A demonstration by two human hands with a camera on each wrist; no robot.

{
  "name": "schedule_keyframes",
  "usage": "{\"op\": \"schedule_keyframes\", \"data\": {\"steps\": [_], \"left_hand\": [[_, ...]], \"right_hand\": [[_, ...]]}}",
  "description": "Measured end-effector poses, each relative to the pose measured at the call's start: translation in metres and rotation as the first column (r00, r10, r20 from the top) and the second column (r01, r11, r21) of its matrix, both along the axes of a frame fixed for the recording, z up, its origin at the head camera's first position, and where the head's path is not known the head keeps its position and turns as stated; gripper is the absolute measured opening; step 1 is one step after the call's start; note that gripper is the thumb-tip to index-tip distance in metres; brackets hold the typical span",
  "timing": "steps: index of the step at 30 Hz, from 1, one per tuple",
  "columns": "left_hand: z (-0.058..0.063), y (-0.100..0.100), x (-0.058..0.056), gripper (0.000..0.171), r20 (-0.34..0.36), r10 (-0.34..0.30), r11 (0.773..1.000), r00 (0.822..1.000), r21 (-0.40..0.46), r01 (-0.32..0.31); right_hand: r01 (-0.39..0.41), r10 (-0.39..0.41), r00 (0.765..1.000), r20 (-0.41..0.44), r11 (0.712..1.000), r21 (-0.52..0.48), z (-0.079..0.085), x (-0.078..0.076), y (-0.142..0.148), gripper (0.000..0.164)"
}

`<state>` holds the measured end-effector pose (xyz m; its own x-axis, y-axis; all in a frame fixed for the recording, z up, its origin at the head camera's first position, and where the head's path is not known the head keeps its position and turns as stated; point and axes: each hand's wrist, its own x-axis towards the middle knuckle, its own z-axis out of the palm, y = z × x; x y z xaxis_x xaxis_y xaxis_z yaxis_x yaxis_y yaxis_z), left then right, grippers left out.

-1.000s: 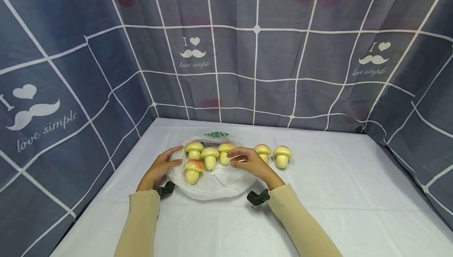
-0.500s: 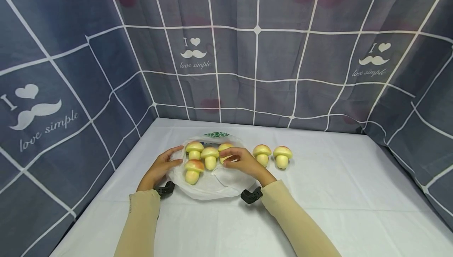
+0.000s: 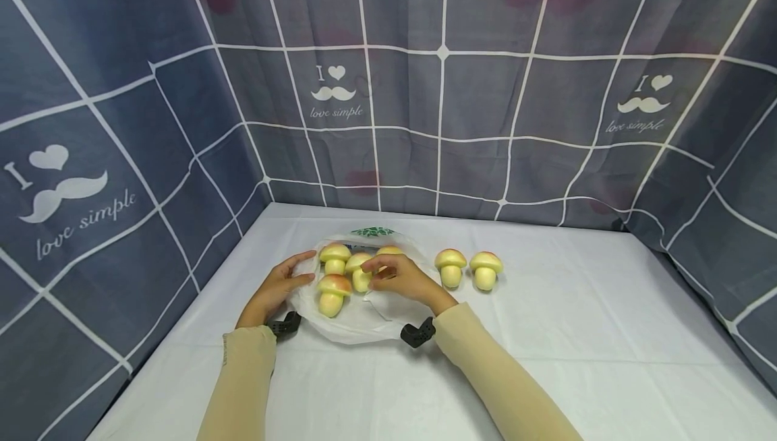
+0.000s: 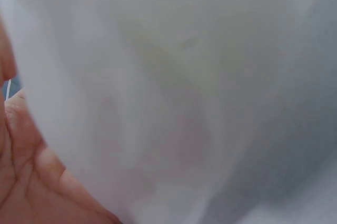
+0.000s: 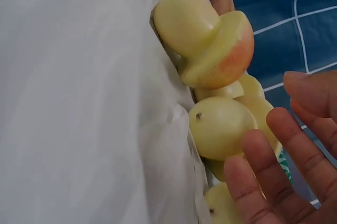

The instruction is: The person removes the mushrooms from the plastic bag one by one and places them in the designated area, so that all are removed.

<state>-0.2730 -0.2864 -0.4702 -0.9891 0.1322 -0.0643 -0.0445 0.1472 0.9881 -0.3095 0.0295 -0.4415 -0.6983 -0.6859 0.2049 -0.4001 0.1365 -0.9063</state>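
A hand could pass right of the outermost mushroom (image 3: 485, 270), while the left grip (image 3: 276, 287) obstructs the bag's side (image 3: 300, 303).

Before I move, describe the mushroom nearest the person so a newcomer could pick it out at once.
On the white table, find the white plastic bag by the left hand. Your mushroom is among four there; unlike the other three, it sits in front of their row, its cap clearly blushed orange-red.

My left forearm (image 3: 245, 380) and right forearm (image 3: 500, 363), both beige-sleeved, reach forward and slant inward. My left hand (image 3: 278, 287) points its fingers inward, thumb set apart from them. My right hand (image 3: 407, 279) angles toward the left, its fingers gently bent and slightly spread.
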Motion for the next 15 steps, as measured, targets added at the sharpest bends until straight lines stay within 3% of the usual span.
{"op": "schedule_keyframes", "data": {"steps": [15], "left_hand": [[-0.001,0.000,0.000,0.071,0.010,-0.014,0.999,1.000,0.030,0.014]], "right_hand": [[-0.016,0.017,0.999,-0.029,0.999,0.034,0.000,0.002,-0.026,0.037]]}}
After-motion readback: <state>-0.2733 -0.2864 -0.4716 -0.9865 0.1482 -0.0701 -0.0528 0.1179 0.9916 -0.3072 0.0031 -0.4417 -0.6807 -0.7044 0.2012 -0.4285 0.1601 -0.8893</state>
